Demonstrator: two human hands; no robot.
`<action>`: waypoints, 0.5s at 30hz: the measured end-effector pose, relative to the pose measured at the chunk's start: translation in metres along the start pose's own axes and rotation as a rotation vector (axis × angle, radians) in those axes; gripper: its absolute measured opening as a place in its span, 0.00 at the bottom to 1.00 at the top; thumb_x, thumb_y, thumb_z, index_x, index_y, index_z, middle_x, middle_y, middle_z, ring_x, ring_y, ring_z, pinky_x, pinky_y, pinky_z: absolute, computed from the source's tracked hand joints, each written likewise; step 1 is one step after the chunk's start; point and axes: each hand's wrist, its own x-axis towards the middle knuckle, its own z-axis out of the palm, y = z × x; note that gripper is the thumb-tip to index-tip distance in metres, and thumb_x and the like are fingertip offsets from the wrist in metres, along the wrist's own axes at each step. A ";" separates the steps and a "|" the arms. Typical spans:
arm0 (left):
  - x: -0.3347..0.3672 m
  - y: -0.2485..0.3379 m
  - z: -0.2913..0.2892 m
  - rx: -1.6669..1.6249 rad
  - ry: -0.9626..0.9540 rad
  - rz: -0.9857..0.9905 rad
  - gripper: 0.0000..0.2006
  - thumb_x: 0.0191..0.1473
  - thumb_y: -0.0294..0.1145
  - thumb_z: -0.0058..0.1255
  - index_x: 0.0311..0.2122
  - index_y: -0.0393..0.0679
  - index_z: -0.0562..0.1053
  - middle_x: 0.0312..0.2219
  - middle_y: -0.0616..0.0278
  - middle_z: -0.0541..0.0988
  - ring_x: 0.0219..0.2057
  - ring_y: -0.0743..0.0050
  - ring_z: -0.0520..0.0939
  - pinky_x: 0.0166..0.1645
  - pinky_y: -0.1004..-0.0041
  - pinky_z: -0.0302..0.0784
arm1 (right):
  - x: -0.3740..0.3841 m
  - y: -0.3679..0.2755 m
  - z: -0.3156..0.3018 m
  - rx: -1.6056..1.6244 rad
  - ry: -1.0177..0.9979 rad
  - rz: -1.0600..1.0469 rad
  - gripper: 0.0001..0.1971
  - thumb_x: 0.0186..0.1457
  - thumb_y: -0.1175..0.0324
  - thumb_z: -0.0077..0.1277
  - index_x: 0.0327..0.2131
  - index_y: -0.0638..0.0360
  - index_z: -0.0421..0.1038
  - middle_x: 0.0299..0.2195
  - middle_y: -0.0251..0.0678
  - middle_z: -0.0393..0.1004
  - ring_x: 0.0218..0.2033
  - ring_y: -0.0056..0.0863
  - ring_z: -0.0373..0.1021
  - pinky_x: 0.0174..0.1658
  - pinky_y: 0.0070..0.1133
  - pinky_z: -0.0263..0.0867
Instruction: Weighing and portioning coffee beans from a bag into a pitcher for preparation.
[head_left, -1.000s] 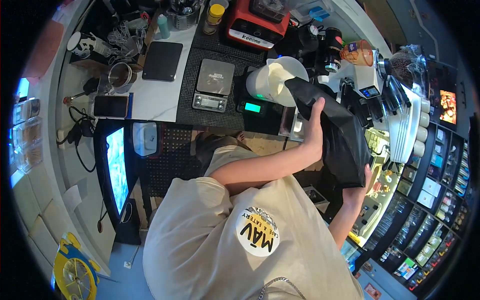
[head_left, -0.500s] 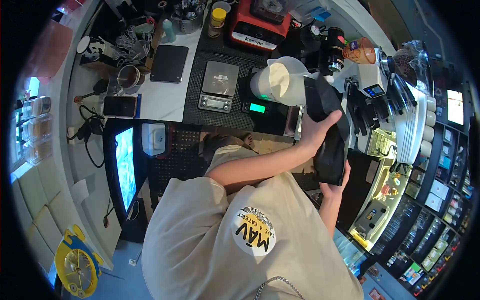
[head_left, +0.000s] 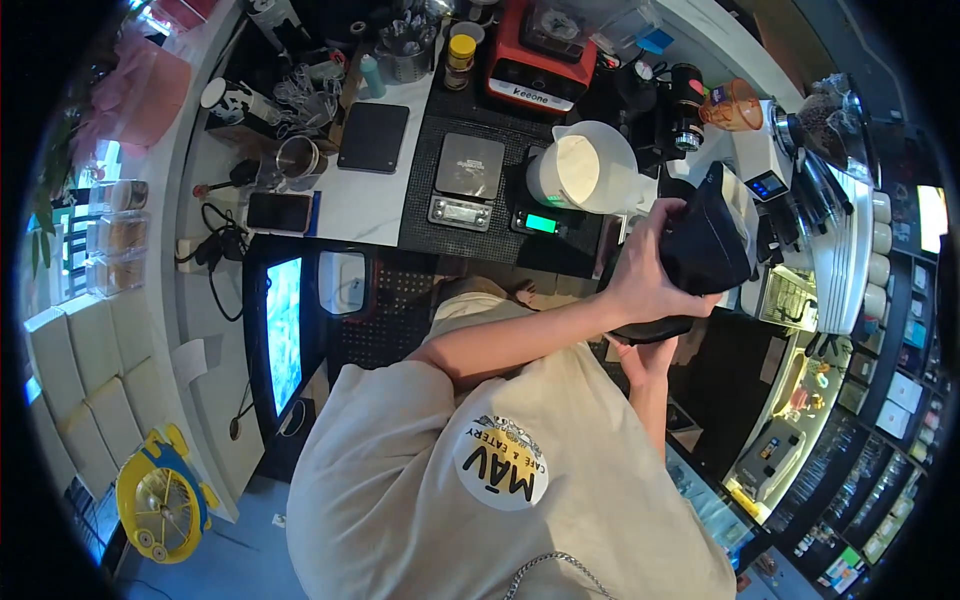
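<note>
Both my hands are on a floppy black bag [head_left: 708, 245] just right of the counter's scales. My left hand [head_left: 648, 275] grips its side, fingers up along it and thumb across the lower part. My right hand [head_left: 645, 358] holds the bag's bottom end from beneath, its fingers partly hidden. At the bag's upper right a pale surface shows; whether it is the lining cannot be made out. Left of the bag, a translucent white plastic pitcher [head_left: 612, 170] with cream-coloured contents stands on a black scale [head_left: 540, 222] with a lit green display.
Beside the pitcher is a silver scale [head_left: 468, 170]. Behind stand a red blender [head_left: 538, 60] and a yellow-lidded jar [head_left: 460, 60]. A black tablet-like slab [head_left: 373, 137] and a phone [head_left: 279, 212] lie to the left. A coffee grinder [head_left: 762, 165] and stacked white lids or trays [head_left: 845, 250] are on the right.
The black bag has tilted and bunched up, its upper end swinging right, away from the pitcher. My left hand has turned with it. The whole view has shifted slightly.
</note>
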 end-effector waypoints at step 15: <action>-0.040 0.000 -0.050 0.303 -0.099 0.201 0.59 0.14 0.44 0.80 0.58 0.37 0.61 0.47 0.48 0.73 0.48 0.50 0.78 0.54 0.60 0.73 | 0.013 0.033 0.022 -0.233 0.038 -0.080 0.34 0.62 0.48 0.50 0.66 0.53 0.57 0.63 0.36 0.64 0.60 0.33 0.66 0.58 0.31 0.66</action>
